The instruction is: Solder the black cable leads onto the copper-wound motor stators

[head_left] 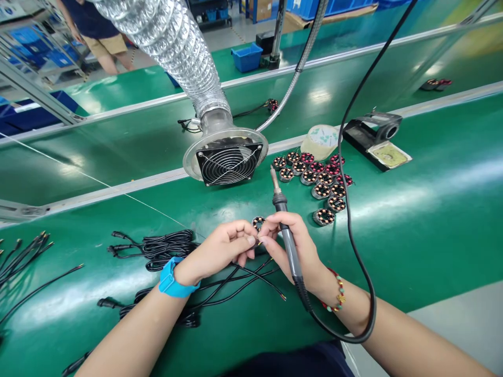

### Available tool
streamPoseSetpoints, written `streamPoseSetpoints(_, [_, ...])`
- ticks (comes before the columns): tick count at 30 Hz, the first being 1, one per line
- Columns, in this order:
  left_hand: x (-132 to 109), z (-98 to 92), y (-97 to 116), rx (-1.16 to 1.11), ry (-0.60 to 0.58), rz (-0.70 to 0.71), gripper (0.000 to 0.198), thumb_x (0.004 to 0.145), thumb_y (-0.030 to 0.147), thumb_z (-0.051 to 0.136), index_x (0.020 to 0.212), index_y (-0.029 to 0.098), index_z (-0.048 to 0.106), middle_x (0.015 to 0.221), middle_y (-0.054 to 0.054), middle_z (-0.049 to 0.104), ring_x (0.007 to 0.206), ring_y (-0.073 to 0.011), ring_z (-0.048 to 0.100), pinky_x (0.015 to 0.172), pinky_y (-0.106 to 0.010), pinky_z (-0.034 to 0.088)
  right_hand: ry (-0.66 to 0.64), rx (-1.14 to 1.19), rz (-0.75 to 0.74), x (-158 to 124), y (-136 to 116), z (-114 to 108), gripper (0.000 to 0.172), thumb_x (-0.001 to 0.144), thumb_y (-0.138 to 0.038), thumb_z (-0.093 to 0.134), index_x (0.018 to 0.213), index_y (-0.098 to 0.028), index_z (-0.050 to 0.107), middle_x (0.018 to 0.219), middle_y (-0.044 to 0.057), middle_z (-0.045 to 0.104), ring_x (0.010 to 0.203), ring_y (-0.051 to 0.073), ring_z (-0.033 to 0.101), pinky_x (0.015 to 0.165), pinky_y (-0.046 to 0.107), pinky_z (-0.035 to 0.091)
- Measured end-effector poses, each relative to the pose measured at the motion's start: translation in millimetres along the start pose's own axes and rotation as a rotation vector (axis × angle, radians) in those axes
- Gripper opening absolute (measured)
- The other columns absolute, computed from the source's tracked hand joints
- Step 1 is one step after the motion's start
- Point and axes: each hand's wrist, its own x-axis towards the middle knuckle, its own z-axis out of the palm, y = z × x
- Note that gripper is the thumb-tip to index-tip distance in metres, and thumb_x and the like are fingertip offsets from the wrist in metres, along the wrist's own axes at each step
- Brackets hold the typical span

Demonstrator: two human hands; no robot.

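My left hand, with a blue wristband, is closed with thumb and fingers on the end of a black cable, whose thin coloured wires poke out at the fingertips. A soldering iron lies in my right hand, tip pointing up and away. The thumb and forefinger of that hand meet at the same wire ends. Just behind the fingertips sits a small round LED board, partly covered by the fingers. More black cables run under and beside my hands, with bare ends to the right.
Several round LED units stand in a group at the right, near a tape roll. Behind is a soldering iron stand with sponge. A fume extractor fan hangs ahead. Coiled cables lie left. The iron's cord loops over my right forearm.
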Motion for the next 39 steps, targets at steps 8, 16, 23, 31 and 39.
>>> streamPoseSetpoints(8, [2.5, -1.3, 0.5, 0.092, 0.141, 0.051, 0.017, 0.080, 0.028, 0.058, 0.071, 0.014, 0.060, 0.066, 0.003, 0.057, 0.065, -0.0095, 0.048, 0.066, -0.023, 0.038, -0.055, 0.007, 0.160, -1.3, 0.9, 1.7, 0.031, 0.087, -0.013, 0.054, 0.111, -0.026, 0.041, 0.082, -0.002, 0.061, 0.071, 0.012, 0.062, 0.070, 0.026, 0.054])
streamPoseSetpoints(16, [6.6, -2.1, 0.4, 0.251, 0.237, 0.014, 0.015, 0.076, 0.028, 0.057, 0.068, 0.015, 0.059, 0.064, 0.003, 0.056, 0.061, -0.0101, 0.047, 0.060, -0.022, 0.038, -0.049, -0.075, 0.237, 2.3, 9.1, -4.2, 0.030, 0.087, -0.016, 0.052, 0.115, -0.026, 0.044, 0.087, 0.000, 0.066, 0.078, 0.013, 0.066, 0.074, 0.028, 0.054])
streamPoseSetpoints(23, [14.1, -2.9, -12.3, 0.260, 0.410, -0.063, 0.018, 0.072, 0.032, 0.057, 0.065, 0.015, 0.059, 0.059, 0.004, 0.051, 0.055, -0.0096, 0.042, 0.054, -0.022, 0.033, -0.017, -0.210, 0.389, 12.5, -27.0, -47.0, 0.032, 0.096, -0.038, 0.048, 0.125, -0.025, 0.054, 0.075, 0.001, 0.070, 0.061, 0.014, 0.065, 0.059, 0.027, 0.054])
streamPoseSetpoints(31, [16.3, -0.5, -14.1, 0.234, 0.464, -0.083, 0.016, 0.071, 0.030, 0.055, 0.065, 0.016, 0.060, 0.059, 0.004, 0.055, 0.056, -0.0101, 0.046, 0.056, -0.023, 0.036, 0.150, -0.316, 0.289, -14.9, -8.7, -35.5, 0.035, 0.093, -0.046, 0.051, 0.122, -0.028, 0.057, 0.091, 0.004, 0.061, 0.055, 0.012, 0.051, 0.046, 0.026, 0.042])
streamPoseSetpoints(39, [15.0, 2.1, -14.4, 0.299, 0.498, -0.099, 0.014, 0.071, 0.027, 0.052, 0.061, 0.018, 0.054, 0.055, 0.005, 0.051, 0.053, -0.0096, 0.044, 0.052, -0.022, 0.033, 0.217, -0.276, 0.144, -14.7, -12.5, -27.8, 0.007, 0.083, -0.026, 0.064, 0.082, -0.024, 0.057, 0.060, -0.003, 0.054, 0.044, 0.010, 0.049, 0.039, 0.023, 0.042])
